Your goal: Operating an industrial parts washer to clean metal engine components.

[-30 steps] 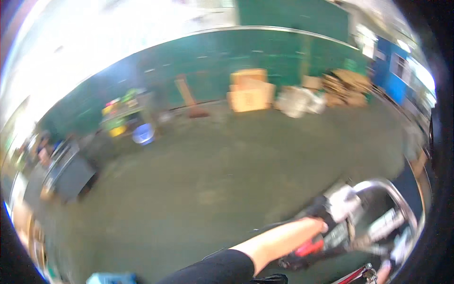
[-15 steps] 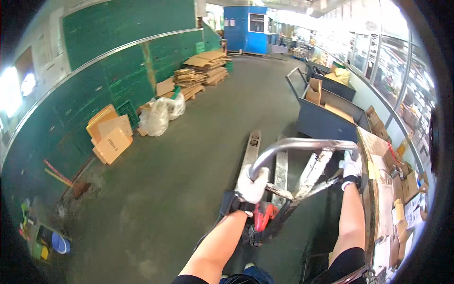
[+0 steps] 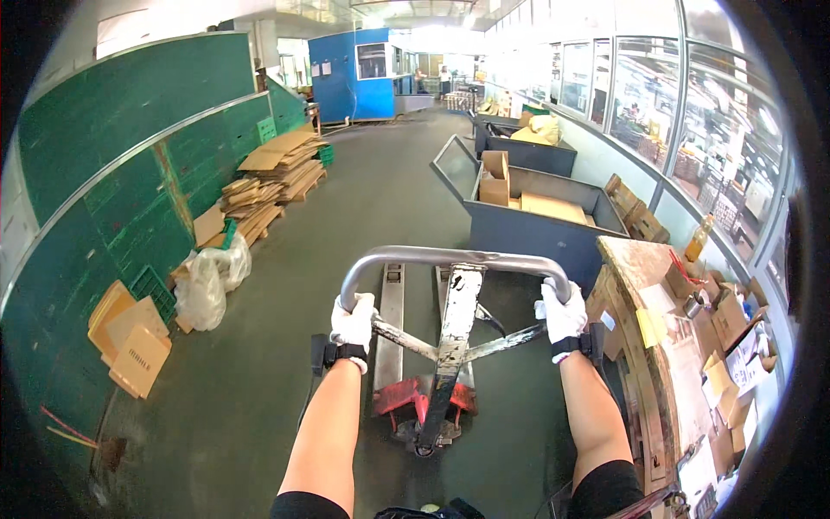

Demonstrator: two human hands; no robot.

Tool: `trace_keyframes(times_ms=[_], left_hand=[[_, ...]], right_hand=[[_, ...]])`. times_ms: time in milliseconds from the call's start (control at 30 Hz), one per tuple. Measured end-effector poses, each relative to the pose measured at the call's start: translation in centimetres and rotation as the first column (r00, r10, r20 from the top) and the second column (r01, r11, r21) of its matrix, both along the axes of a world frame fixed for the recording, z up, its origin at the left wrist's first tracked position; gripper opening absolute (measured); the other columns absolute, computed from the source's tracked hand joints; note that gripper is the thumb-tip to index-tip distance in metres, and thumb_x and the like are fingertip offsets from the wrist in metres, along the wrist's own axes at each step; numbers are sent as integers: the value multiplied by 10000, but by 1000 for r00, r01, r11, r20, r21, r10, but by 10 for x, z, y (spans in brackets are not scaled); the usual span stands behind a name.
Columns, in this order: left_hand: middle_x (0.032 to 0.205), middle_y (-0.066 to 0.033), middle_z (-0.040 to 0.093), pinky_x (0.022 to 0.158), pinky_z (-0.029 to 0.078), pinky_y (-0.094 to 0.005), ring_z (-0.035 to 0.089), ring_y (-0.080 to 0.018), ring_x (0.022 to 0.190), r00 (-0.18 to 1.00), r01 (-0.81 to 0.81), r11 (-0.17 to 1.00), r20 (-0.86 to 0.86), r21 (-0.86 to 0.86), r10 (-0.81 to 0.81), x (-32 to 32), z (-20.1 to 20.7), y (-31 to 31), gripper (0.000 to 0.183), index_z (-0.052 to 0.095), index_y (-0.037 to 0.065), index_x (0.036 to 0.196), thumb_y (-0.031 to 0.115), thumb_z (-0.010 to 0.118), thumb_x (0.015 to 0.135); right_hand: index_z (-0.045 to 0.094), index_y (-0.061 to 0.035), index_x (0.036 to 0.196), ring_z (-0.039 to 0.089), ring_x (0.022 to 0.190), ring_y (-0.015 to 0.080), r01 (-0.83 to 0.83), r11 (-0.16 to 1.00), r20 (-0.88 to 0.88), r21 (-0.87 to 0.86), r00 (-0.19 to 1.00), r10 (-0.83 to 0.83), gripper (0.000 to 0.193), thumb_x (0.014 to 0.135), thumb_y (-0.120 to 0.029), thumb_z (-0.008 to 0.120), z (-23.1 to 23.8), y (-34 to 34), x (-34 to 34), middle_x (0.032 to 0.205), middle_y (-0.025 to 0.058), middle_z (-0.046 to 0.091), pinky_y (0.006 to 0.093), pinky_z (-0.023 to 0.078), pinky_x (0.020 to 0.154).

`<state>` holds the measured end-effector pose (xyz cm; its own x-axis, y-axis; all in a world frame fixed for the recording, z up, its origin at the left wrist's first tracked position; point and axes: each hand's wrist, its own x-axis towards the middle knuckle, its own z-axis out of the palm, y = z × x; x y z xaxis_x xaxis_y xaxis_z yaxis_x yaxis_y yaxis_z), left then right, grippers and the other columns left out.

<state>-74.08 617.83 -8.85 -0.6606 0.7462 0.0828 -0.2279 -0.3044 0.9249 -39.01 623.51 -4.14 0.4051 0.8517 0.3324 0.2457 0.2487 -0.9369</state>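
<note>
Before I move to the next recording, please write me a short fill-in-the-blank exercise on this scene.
1. The left hand and right hand, in ____ gloves, grip the curved handle of a pallet jack.
2. Flattened cardboard is piled along the ____ wall.
3. The wooden workbench stands on the person's ____ side.
4. The distant booth is painted mainly ____.

Missing words: white; green; right; blue.
</note>
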Motion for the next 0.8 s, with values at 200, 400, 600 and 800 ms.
trace_keyframes(times_ms=[200, 400, 600, 800], left_hand=[[686, -25, 592, 514, 503, -302, 568, -126, 531, 998, 50, 996, 22, 75, -51, -23, 3, 100, 199, 539, 64, 974, 75, 707, 868], [727, 21, 600, 581, 460, -250, 547, -76, 619, 989, 126, 990, -86, 71, -119, -35, 4, 214, 173, 582, 86, 932, 136, 734, 866], [745, 20, 618, 612, 479, -268, 564, -80, 655, 974, 160, 987, -159, -7, -159, -55, -11, 319, 182, 588, 82, 924, 157, 743, 864], [745, 21, 609, 610, 470, -280, 548, -77, 669, 948, 234, 972, -213, -38, -237, -85, -8, 423, 209, 594, 76, 897, 216, 746, 863]], right_hand=[[578, -41, 1034, 592, 465, 120, 34, 999, 22, -17, 999, -33, 248, 910, -217, 702, -6, 135, -22, 653, 49, 637, 273, 462, 434], [604, -38, 1011, 648, 493, 164, 109, 994, 140, -23, 985, -105, 317, 867, -288, 734, -14, 279, -23, 646, 72, 669, 289, 499, 483], [665, -72, 971, 682, 554, 212, 178, 954, 217, -240, 968, -125, 275, 843, -308, 723, 2, 378, -55, 667, 110, 691, 347, 533, 564], [688, -76, 748, 663, 566, 212, 422, 903, 429, -74, 831, -353, 259, 800, -325, 640, -23, 516, -59, 633, 96, 673, 362, 488, 538]])
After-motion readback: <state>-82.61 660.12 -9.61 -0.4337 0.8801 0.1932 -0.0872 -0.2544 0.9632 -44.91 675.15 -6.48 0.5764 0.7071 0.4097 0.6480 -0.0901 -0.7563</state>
